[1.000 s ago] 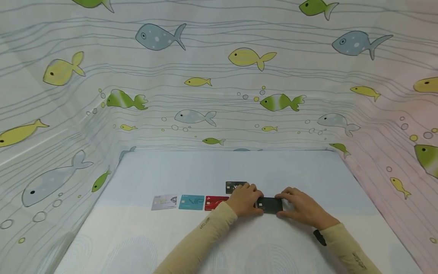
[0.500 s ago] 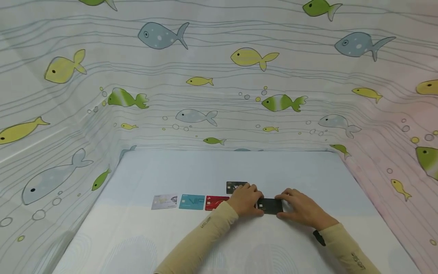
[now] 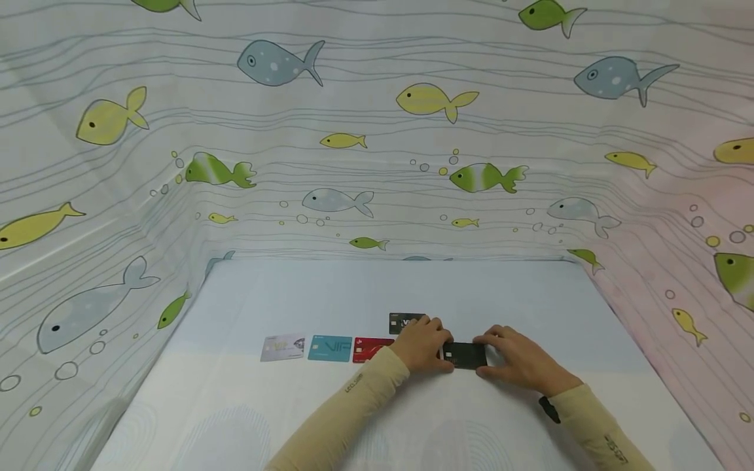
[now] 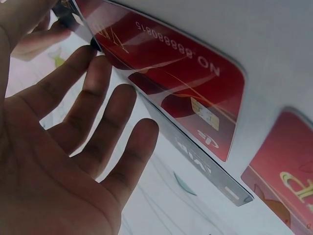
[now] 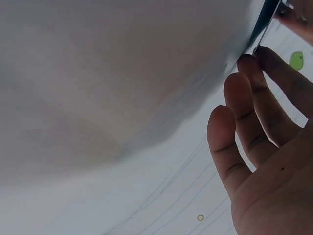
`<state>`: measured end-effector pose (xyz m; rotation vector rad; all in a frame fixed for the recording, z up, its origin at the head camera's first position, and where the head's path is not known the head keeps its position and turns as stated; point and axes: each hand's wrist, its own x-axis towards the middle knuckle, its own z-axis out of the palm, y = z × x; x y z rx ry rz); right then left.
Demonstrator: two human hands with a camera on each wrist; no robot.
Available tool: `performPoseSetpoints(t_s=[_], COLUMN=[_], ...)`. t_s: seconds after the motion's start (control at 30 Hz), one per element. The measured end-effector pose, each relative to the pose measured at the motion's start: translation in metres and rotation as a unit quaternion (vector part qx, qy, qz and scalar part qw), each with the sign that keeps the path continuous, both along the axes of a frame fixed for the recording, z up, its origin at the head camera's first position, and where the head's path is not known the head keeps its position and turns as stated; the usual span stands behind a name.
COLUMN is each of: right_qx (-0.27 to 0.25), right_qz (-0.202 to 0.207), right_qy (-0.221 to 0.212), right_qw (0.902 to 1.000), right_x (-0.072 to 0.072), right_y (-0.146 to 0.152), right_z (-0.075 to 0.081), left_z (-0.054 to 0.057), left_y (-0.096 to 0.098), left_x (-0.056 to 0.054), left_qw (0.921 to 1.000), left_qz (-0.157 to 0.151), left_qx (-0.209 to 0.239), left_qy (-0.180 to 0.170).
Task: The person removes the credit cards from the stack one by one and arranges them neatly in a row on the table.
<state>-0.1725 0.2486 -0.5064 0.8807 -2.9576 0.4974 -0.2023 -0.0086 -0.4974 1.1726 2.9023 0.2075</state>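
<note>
On the white table lies a black card (image 3: 466, 356) with a small chip. My left hand (image 3: 421, 343) holds its left end, thumb at the near corner and a finger at the far one. My right hand (image 3: 518, 356) grips the right end the same way, with thumb and fingertips at the two corners. Beneath the left palm is a red VIP card (image 4: 171, 73), mostly hidden in the head view; the other left fingers hang beside it in the left wrist view. In the right wrist view, fingertips (image 5: 221, 122) extend near a dark card edge (image 5: 266, 19).
To the left, a red card (image 3: 368, 348), a teal VIP card (image 3: 330, 348) and a silver card (image 3: 283, 347) form a row. Behind the row is a black VIP card (image 3: 400, 322), partly covered by the left hand. Fish-patterned cloth (image 3: 377, 176) walls the table (image 3: 294, 405).
The black card between my hands has shifted very slightly toward me. Both hands keep almost the same place, and the other cards stay put.
</note>
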Motion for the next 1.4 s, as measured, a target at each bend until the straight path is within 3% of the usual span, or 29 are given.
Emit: performPoseSetpoints(t_s=[0.6, 1.0, 1.23, 1.4], right_qx=[-0.014, -0.006, -0.022, -0.023], right_qz=[-0.006, -0.004, 0.001, -0.012], right_qy=[0.004, -0.001, 0.021, 0.017], right_qw=[0.9999, 1.0, 0.9995, 0.9995], right_x=[0.001, 0.0, -0.001, -0.004], right_y=[-0.001, -0.005, -0.009, -0.013], right_z=[-0.005, 0.001, 0.002, 0.003], left_z=[0.0, 0.0, 0.003, 0.008], left_y=[-0.001, -0.003, -0.015, -0.025], left_x=[0.0, -0.002, -0.009, -0.018], left_qw=[0.9999, 1.0, 0.9995, 0.9995], left_qz=[-0.003, -0.005, -0.005, 0.019], left_qx=[-0.002, 0.0, 0.017, 0.016], left_qy=[0.01, 0.002, 0.027, 0.022])
